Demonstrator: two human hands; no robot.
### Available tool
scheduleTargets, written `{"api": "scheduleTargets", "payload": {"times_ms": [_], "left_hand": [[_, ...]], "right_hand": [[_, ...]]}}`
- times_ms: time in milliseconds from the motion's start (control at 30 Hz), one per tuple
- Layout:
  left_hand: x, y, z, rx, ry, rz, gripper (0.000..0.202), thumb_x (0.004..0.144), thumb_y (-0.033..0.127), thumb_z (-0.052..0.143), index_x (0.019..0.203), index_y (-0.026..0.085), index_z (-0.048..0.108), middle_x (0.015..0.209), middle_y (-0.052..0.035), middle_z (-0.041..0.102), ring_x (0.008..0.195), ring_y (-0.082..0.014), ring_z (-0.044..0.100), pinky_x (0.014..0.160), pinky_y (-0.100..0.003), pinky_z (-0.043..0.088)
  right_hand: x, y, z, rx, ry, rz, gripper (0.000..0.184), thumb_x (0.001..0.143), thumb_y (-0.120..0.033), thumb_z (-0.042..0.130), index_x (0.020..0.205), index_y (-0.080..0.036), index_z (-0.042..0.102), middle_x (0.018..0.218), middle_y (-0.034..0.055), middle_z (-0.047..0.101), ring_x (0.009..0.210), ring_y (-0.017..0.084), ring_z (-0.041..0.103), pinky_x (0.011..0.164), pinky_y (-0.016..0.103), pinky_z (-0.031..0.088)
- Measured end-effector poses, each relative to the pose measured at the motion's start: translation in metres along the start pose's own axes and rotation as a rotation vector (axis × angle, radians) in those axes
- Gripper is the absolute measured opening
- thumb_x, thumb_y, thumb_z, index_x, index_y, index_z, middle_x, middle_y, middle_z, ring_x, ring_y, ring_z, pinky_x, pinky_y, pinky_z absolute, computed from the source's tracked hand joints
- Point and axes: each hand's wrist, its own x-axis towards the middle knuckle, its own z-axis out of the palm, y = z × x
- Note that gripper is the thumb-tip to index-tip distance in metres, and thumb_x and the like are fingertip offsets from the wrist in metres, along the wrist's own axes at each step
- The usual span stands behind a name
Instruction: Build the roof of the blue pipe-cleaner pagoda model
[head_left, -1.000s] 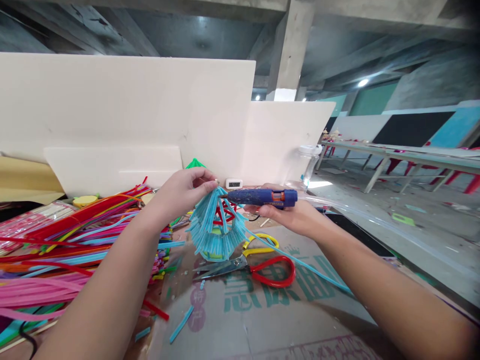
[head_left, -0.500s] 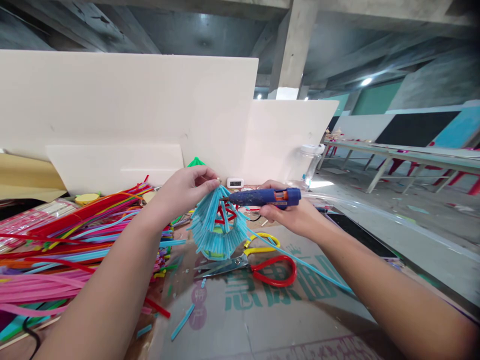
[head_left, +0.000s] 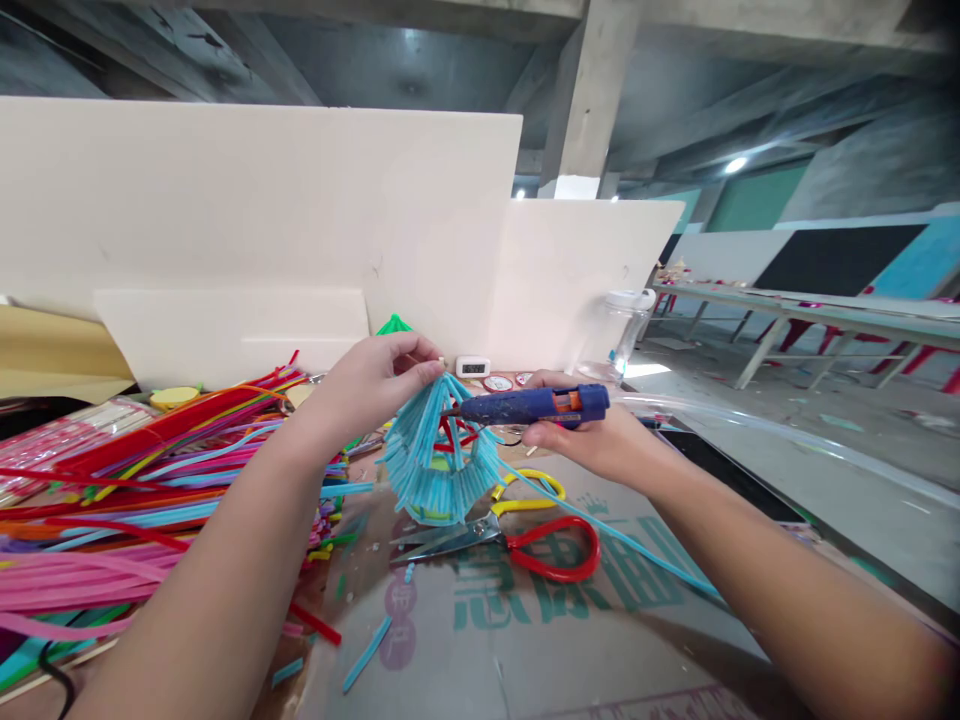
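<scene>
A light-blue cone-shaped craft piece made of pipe cleaners (head_left: pixel 442 480) stands on the cardboard, with red strips visible through a gap in its side. My left hand (head_left: pixel 386 380) pinches its top between thumb and fingers. In my right hand (head_left: pixel 581 435) is a blue hot glue gun (head_left: pixel 529 405), its nozzle pointing left at the gap, touching or very near the blue strips. Scissors (head_left: pixel 499 525) with one yellow and one red handle lie partly open right in front of the piece. A long blue pipe cleaner (head_left: pixel 622 540) trails right from the piece, passing under my right forearm.
Many coloured pipe cleaners (head_left: pixel 150 500) are heaped at the left. Short blue offcuts (head_left: pixel 367 655) lie on the printed cardboard (head_left: pixel 420 690). Behind are a small digital clock (head_left: pixel 472 367), a clear plastic jar (head_left: pixel 611 335) and white boards (head_left: pixel 247 200). A dark flat tablet-like panel (head_left: pixel 727 475) lies at the right.
The view has shifted very slightly. The glue gun's nozzle sits a little lower against the blue piece; both hands keep their grips.
</scene>
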Motion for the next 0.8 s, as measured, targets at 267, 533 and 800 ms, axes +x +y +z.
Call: {"api": "scheduleTargets", "payload": {"times_ms": [267,533,800], "left_hand": [[-0.001,0.002,0.000,-0.015,-0.007,0.000,0.024,0.087,0.039,0.056,0.090,0.018,0.067,0.066,0.0023,0.059,0.059,-0.0108,0.050,0.056,-0.021,0.039],[0.000,0.002,-0.001,0.017,0.012,0.013,0.024,0.087,0.039,0.056,0.089,0.018,0.067,0.067,0.0022,0.060,0.059,-0.0108,0.052,0.057,-0.022,0.040],[0.000,0.001,0.000,0.053,0.044,0.019,0.023,0.086,0.039,0.056,0.087,0.018,0.067,0.069,0.0008,0.062,0.062,-0.0121,0.054,0.057,-0.023,0.040]], "right_hand": [[-0.001,-0.003,-0.001,-0.012,-0.045,-0.009,0.033,0.074,-0.047,0.073,0.086,-0.019,0.059,0.074,0.0014,0.060,0.073,0.018,0.057,0.062,0.027,0.043],[-0.002,-0.005,-0.003,-0.065,-0.042,-0.061,0.038,0.072,-0.052,0.074,0.082,-0.018,0.059,0.071,-0.0009,0.056,0.061,0.012,0.048,0.052,0.023,0.035],[-0.007,-0.013,-0.007,-0.230,-0.138,-0.103,0.040,0.074,-0.057,0.071,0.090,-0.021,0.063,0.086,0.0038,0.064,0.078,0.019,0.058,0.067,0.028,0.043]]}}
